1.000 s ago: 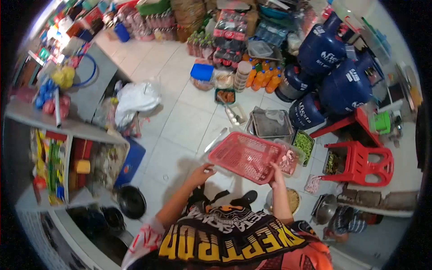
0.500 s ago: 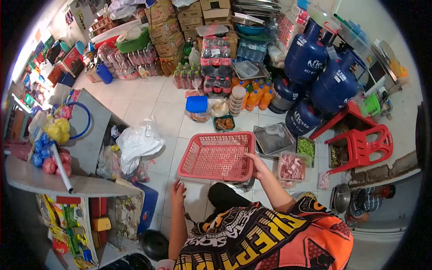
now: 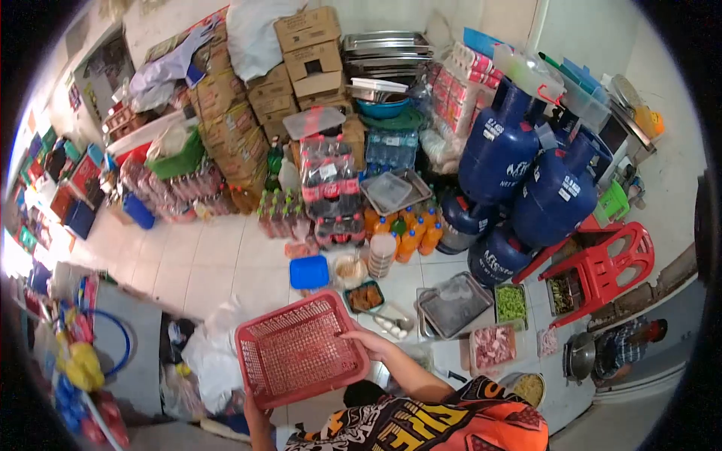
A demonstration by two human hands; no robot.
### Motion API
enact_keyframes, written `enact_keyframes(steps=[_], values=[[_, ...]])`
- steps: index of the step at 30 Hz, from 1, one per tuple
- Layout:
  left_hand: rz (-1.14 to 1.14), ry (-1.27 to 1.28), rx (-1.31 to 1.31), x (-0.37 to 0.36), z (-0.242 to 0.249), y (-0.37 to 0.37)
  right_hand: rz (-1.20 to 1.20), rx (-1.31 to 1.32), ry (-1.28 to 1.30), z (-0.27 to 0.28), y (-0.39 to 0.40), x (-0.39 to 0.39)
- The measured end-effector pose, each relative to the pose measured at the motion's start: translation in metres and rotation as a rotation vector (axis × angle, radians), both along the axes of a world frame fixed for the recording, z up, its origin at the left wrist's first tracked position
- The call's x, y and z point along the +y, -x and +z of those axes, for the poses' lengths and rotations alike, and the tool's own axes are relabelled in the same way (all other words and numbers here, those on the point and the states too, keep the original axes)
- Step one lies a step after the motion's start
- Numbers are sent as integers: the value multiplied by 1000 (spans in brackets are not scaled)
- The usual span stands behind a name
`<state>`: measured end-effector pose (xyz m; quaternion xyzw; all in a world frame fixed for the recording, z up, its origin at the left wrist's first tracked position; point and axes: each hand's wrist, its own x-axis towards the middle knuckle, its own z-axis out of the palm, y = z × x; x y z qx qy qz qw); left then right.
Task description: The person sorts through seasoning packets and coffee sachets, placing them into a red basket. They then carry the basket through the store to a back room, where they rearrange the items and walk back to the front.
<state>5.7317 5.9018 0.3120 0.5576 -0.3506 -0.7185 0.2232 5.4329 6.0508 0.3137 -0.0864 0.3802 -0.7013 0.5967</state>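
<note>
A pink perforated plastic basket (image 3: 301,357) hangs in front of me, tilted, with nothing in it. My right hand (image 3: 367,343) grips its right rim, the thumb over the edge. My left hand (image 3: 257,410) holds the near left corner from below, its fingers partly hidden behind the basket wall. Just beyond the basket on the floor sit a small dark tray of brown food (image 3: 365,296) and a dish with white eggs (image 3: 392,323). To the right are metal trays (image 3: 455,304), a tub of cut raw meat (image 3: 493,349) and a container of chopped greens (image 3: 511,304).
Blue gas cylinders (image 3: 492,150) and a red plastic chair (image 3: 613,259) stand at the right. Bottled drinks (image 3: 329,188) and cardboard boxes (image 3: 310,56) are stacked at the back. A white plastic bag (image 3: 214,349) lies left of the basket. Another person (image 3: 628,347) is at the far right.
The basket has moved left and nearer, and now tilts. My left hand, free and apart from it before, has taken hold of its corner. The camera view has shifted.
</note>
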Motion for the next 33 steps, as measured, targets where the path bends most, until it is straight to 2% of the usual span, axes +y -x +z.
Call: enact_keyframes(steps=[2, 3, 5, 9, 10, 12, 14, 15, 16, 18, 20, 21, 22, 23, 24, 27, 29, 31, 33], values=[[-111, 81, 347, -55, -33, 24, 4, -52, -63, 18, 31, -12], [-124, 66, 347, -63, -19, 42, 31, -7, -40, 17, 48, -17], [-216, 105, -82, -77, 33, 89, 12, 20, -70, 33, 69, -24], [-317, 112, -163, -116, 21, 148, -44, 115, -104, 43, 104, -41], [-338, 114, -155, -126, 12, 161, -63, 133, -104, 42, 111, -45], [-373, 129, 22, -150, -17, 187, -127, 148, -110, 40, 125, -52], [-404, 135, 10, -168, -12, 220, -228, -85, -193, 36, 131, -54], [-481, 161, -4, -177, -10, 239, -307, -147, -129, 21, 137, -56], [-558, 189, -7, -187, -8, 260, -394, -189, -134, 34, 139, -58], [-708, 237, 12, -207, -3, 296, -536, -207, -182, 26, 149, -54], [-749, 220, 43, -212, 27, 331, -639, -229, -238, 24, 154, -50], [-787, 274, 61, -222, 13, 347, -681, -186, -284, 43, 155, -54], [-822, 334, 76, -234, -1, 362, -706, -156, -322, 37, 160, -52], [-831, 281, 153, -236, 14, 374, -706, -169, -278, 45, 163, -54], [-837, 227, 230, -232, 27, 387, -707, -222, -338, 50, 167, -54], [-814, 111, 269, -231, 19, 414, -843, -177, -267, 35, 177, -60], [-865, 160, 230, -233, 10, 423, -927, -191, -219, 30, 180, -62], [-939, 291, 192, -235, 6, 434, -918, -196, -213, 30, 187, -62], [-941, 307, 179, -237, 6, 442, -891, -192, -223, 34, 196, -66]])
